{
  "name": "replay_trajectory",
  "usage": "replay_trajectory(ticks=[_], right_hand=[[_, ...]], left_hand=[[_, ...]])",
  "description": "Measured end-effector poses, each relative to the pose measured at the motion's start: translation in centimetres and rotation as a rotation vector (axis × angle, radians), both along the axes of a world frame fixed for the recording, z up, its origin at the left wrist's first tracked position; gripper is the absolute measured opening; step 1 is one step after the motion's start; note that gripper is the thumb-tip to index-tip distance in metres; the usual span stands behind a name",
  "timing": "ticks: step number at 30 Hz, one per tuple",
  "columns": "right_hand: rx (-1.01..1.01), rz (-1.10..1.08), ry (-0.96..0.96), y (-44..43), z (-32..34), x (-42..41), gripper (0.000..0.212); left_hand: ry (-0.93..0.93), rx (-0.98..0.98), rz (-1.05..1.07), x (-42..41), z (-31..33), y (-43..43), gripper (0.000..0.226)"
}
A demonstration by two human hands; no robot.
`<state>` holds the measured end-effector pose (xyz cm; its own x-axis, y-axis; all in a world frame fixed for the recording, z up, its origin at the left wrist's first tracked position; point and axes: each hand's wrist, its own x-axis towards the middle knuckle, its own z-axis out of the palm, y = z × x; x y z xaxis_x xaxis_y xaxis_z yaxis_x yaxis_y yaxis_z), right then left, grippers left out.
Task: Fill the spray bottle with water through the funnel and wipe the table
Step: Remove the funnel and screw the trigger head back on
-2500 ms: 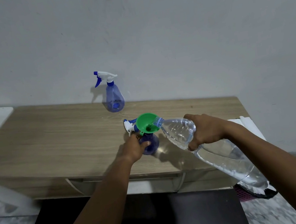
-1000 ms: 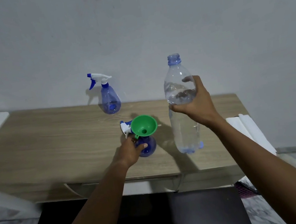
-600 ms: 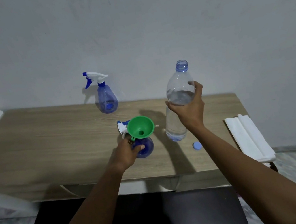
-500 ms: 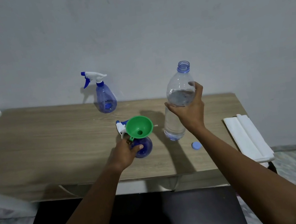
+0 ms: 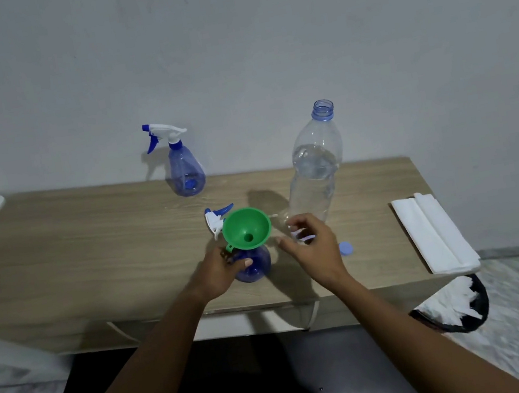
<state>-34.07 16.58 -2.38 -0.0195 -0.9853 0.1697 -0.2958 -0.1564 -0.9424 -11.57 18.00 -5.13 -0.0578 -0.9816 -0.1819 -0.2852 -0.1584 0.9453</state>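
Note:
A green funnel [image 5: 246, 228] sits in the neck of a small blue spray bottle [image 5: 255, 266] near the wooden table's [image 5: 91, 255] front edge. My left hand [image 5: 220, 271] grips that bottle's body. Its white and blue trigger head [image 5: 216, 219] lies on the table just behind the funnel. A tall clear water bottle [image 5: 316, 171], uncapped and partly full, stands upright to the right. My right hand [image 5: 312, 245] hovers in front of its base with loosely curled fingers, holding nothing. The bottle's blue cap [image 5: 346, 248] lies right of that hand.
A second spray bottle [image 5: 183, 167] with its trigger head on stands at the back by the wall. Folded white cloth [image 5: 431, 231] lies on the table's right end. A black bin [image 5: 453, 305] with white paper stands on the floor below it.
My right hand stopped pouring, stood the water bottle upright on the table, then let go and dropped down toward the funnel. My left hand kept hold of the spray bottle.

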Motion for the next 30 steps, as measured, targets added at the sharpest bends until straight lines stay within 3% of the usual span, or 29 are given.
replay_trajectory(ticks=[3, 7, 11, 15, 19, 30], right_hand=[[0.108, 0.257, -0.035, 0.0, 0.7, 1.1, 0.054], [0.132, 0.408, 0.000, -0.6, 1.5, 1.9, 0.077], [0.143, 0.432, 0.001, -0.6, 2.0, 2.4, 0.079], [0.167, 0.432, 0.000, -0.5, 2.5, 2.5, 0.076], [0.183, 0.436, -0.019, -0.5, 2.8, 2.4, 0.072], [0.207, 0.450, -0.045, -0.7, 2.6, 2.0, 0.070]], left_hand=[[0.028, -0.001, -0.013, -0.3, 0.5, 0.5, 0.046], [-0.024, 0.026, -0.032, 0.5, -0.7, 0.5, 0.050], [-0.366, 0.119, -0.083, 0.7, -1.4, 0.2, 0.056], [-0.405, 0.152, -0.062, 1.1, -2.0, 0.2, 0.089], [-0.251, 0.061, -0.084, 0.9, -2.2, 0.2, 0.046], [-0.186, 0.025, -0.121, 1.1, -2.5, 0.1, 0.042]])
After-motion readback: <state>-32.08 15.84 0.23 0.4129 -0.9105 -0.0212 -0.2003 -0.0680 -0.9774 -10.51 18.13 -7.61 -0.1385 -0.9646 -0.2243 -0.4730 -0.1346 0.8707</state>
